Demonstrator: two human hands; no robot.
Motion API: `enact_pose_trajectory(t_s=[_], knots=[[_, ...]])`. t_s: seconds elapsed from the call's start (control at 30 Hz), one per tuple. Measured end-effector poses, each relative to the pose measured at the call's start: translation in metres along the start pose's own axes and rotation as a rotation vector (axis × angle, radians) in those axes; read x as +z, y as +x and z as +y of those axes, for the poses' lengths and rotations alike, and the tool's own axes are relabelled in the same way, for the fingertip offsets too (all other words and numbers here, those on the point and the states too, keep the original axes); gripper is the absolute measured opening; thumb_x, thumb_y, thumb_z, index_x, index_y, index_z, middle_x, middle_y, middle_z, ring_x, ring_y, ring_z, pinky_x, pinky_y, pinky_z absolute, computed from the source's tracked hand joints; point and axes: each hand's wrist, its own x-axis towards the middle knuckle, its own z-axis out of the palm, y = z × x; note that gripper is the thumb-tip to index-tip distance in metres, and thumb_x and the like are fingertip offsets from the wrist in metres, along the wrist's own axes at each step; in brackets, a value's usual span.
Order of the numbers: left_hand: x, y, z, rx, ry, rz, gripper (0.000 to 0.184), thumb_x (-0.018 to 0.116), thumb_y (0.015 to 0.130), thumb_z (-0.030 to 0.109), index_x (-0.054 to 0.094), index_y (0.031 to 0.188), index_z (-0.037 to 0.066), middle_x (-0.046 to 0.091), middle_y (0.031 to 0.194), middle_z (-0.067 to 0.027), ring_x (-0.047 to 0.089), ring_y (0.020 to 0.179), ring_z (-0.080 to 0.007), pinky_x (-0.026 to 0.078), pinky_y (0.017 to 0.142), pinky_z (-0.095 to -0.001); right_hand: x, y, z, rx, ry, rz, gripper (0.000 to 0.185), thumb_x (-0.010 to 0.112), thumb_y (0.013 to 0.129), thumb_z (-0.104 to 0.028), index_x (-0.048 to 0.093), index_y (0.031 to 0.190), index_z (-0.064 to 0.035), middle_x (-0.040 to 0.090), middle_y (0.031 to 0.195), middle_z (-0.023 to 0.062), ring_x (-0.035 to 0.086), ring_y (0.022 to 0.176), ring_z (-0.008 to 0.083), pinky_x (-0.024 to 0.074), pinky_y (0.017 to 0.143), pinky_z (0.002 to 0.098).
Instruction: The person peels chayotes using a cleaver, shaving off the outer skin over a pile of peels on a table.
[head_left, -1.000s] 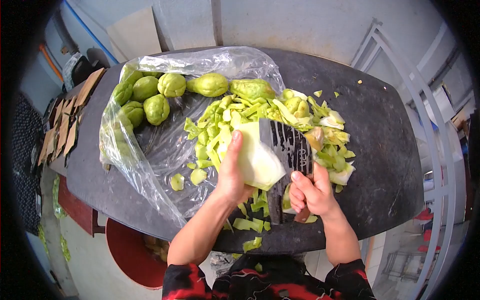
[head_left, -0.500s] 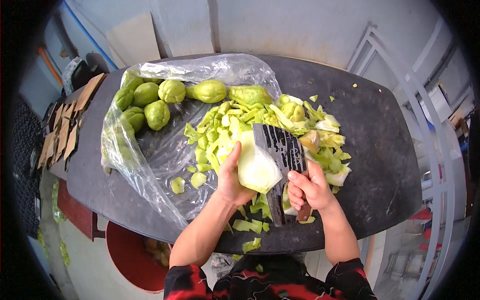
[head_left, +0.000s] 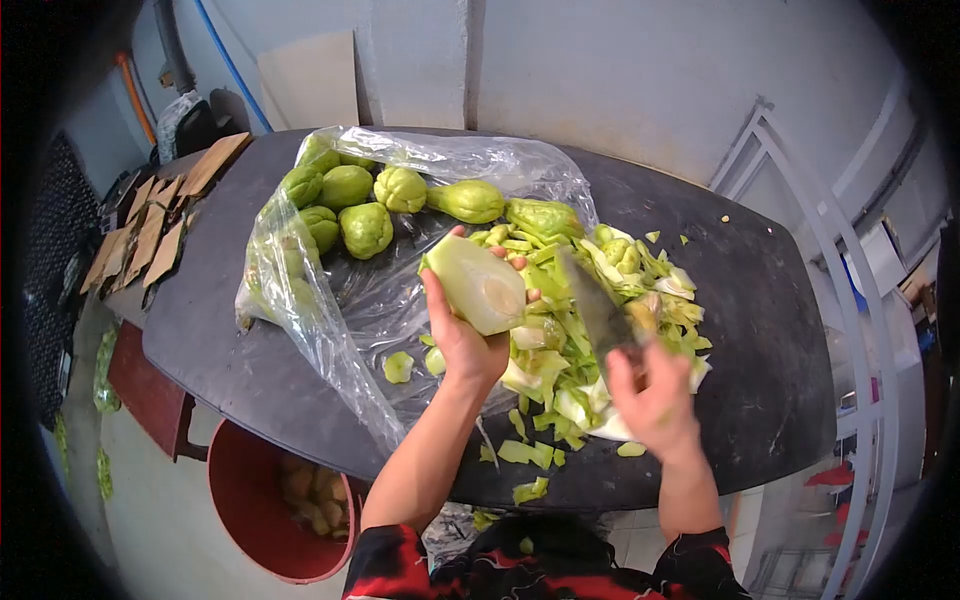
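Note:
My left hand (head_left: 468, 335) is wrapped round a peeled chayote (head_left: 474, 283), its pale flat cut faces turned up toward me. In my right hand (head_left: 655, 395) is a cleaver (head_left: 596, 305) with a broad dark blade; hand and blade are smeared by motion, and the handle is mostly hidden by the fingers. The blade stands apart from the chayote, to its right. Under both hands spreads a heap of green peelings (head_left: 560, 375) and pale trimmings on the dark table (head_left: 745, 330).
Several whole chayotes (head_left: 366, 230) lie in a clear plastic bag (head_left: 330, 350) at the table's left. On the floor stands a red bucket (head_left: 240, 500) with pale pieces inside. Wooden pieces (head_left: 165, 235) lie at far left; a white metal railing (head_left: 850, 250) stands at right.
The cleaver has moved off the chayote to the right. My left hand has turned the chayote so its cut face shows more fully. The whole view has shifted slightly.

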Motion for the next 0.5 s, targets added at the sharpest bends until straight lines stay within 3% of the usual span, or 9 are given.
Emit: enact_pose_trajectory(t_s=[0.03, 0.1, 0.2, 0.5], knots=[[0.0, 0.0, 0.0, 0.1, -0.005, 0.031, 0.068, 0.037, 0.096, 0.066, 0.038, 0.144, 0.018, 0.058, 0.116, -0.0135, 0.059, 0.107, -0.0331, 0.056, 0.078, -0.05, 0.011, -0.004, -0.012, -0.169, -0.125, -0.001, 0.013, 0.063, 0.09, -0.005, 0.053, 0.083, 0.0009, 0.053, 0.053, 0.0098, 0.055, 0.04, 0.0222, 0.0424, 0.039, 0.0354], [-0.004, 0.0, 0.001, 0.194, -0.007, 0.059, 0.069, 0.036, 0.096, 0.067, 0.037, 0.144, 0.018, 0.057, 0.117, -0.0135, 0.059, 0.108, -0.0337, 0.056, 0.078, -0.0498, 0.038, -0.015, -0.016, -0.39, -0.248, -0.092, 0.013, 0.063, 0.082, -0.004, 0.052, 0.089, -0.0011, 0.052, 0.068, 0.009, 0.06, 0.052, 0.0244, 0.0505, 0.047, 0.0359], [-0.018, 0.003, 0.004, 0.366, 0.003, 0.045, 0.068, 0.04, 0.097, 0.065, 0.036, 0.144, 0.017, 0.056, 0.119, -0.0145, 0.057, 0.109, -0.0359, 0.057, 0.081, -0.05, 0.059, -0.016, -0.026, -0.426, -0.296, -0.127, 0.014, 0.062, 0.082, -0.006, 0.052, 0.09, -0.0009, 0.052, 0.069, 0.0087, 0.061, 0.054, 0.0238, 0.0515, 0.048, 0.0337], [-0.024, 0.007, 0.009, 0.453, -0.016, 0.019, 0.066, 0.043, 0.097, 0.062, 0.037, 0.143, 0.015, 0.055, 0.121, -0.0158, 0.057, 0.109, -0.0354, 0.059, 0.078, -0.0483, 0.067, -0.014, -0.028, -0.502, -0.327, -0.11, 0.014, 0.06, 0.081, -0.006, 0.052, 0.092, -0.0004, 0.052, 0.07, 0.0094, 0.062, 0.055, 0.0229, 0.0511, 0.046, 0.0327]])
